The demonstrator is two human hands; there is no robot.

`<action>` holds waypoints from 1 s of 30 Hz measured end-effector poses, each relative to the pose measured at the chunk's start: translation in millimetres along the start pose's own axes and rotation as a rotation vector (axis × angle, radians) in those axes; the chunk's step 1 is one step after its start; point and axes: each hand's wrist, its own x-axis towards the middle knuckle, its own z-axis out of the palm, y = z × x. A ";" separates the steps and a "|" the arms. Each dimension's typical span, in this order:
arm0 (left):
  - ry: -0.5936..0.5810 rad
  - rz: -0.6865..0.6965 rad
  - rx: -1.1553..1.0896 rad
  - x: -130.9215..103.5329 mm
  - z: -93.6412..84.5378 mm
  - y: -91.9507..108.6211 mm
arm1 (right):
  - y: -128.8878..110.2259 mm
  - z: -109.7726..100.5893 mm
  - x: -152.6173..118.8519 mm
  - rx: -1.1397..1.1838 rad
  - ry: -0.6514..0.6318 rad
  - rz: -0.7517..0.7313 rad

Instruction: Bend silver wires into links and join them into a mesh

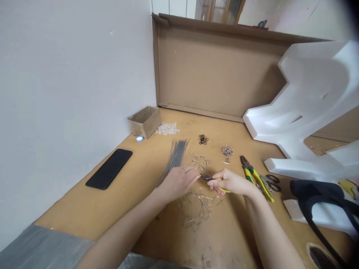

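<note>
My right hand point(232, 183) is closed around small pliers point(206, 178) with yellow handles, their dark jaws pointing left. At the jaw tips, my left hand point(181, 182) is closed in a pinch; what sits between its fingers is too small to make out. A bundle of straight grey wires point(177, 154) lies just beyond and left of the left hand, partly covered by it. Below the hands spreads a loose heap of bent wire pieces point(196, 211). Another group of bent wires point(200, 163) lies just beyond the pliers.
Larger yellow-green pliers point(256, 177) and scissors point(272, 182) lie at right, near white foam point(308, 108). Farther back are black loops point(203, 139), a metallic pile point(227, 150), clear beads point(168, 128) and a cardboard box point(146, 121). A black phone point(109, 169) lies left.
</note>
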 end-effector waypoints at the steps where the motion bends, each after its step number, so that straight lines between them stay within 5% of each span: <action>1: -0.004 0.024 0.031 -0.3 -0.3 0.5 | 0.7 -0.7 0.2 0.021 -0.015 -0.004; 11: -0.044 0.146 0.116 -3.0 5.7 -4.4 | 8.7 -4.1 2.5 0.136 -0.092 0.058; 16: -0.054 -0.120 -0.102 -0.4 23.3 -12.1 | 10.8 0.8 7.9 -0.081 -0.030 -0.003; 20: 0.017 -0.525 -0.643 2.4 30.7 -28.2 | 10.5 0.6 1.5 -0.385 0.124 0.027; 22: -0.036 -0.643 -0.932 3.6 28.5 -35.8 | 8.9 -3.7 -6.3 -0.517 0.272 0.028; 26: -0.163 -0.679 -1.170 4.8 17.9 -39.8 | 7.7 -11.5 -15.1 -0.618 0.545 0.051; 30: -0.229 -0.643 -1.201 5.8 10.2 -32.9 | 10.0 -7.6 -6.8 -0.660 0.534 0.116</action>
